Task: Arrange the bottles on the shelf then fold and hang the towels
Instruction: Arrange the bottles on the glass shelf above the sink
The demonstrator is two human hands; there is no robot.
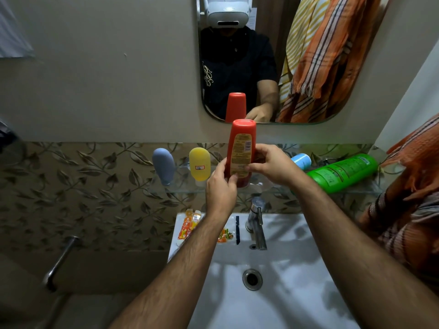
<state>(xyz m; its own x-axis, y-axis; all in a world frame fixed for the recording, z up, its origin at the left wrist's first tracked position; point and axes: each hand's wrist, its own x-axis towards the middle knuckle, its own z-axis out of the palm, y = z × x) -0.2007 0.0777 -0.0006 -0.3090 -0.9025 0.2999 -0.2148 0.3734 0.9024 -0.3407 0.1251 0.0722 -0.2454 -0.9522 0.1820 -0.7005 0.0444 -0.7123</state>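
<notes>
The red bottle, pinched upright by both the left hand and right hand mid-shelf, joins two standing; the green bottle lies toppled near its right end, towels unfolded.

Home bathroom: sink, mirror.

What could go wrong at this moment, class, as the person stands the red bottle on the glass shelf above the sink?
1. The red bottle is tall and stands on its cap; once the left hand and right hand let go, it could tip into the sink.
2. The green bottle lies on its side near the front edge of the glass shelf; a nudge might roll it off.
</notes>
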